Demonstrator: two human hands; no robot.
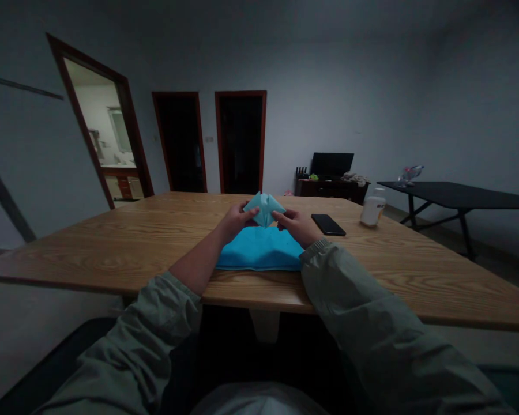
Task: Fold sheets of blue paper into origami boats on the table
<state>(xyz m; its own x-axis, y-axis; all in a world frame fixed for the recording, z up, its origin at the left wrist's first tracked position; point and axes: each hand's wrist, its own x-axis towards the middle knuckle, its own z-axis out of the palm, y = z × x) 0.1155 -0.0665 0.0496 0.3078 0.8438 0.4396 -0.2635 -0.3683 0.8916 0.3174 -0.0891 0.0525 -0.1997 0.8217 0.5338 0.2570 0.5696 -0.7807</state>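
A light-blue folded paper piece (264,208), with pointed corners and creases down its middle, is held up in front of me. My left hand (237,220) pinches its left corner, thumb on the near side. On the opposite corner my right hand (300,225) has a like pinch, thumb and fingers closed. The fingers behind the paper are partly hidden. Below both hands a bright blue cloth or mat (262,253) lies flat near the table's front edge.
On the wooden table (125,253), a black phone (327,225) lies right of my right hand. A white bottle (373,207) stands farther right. Beyond are a black table (467,193) and a dark cabinet (320,188) bearing a screen (332,164).
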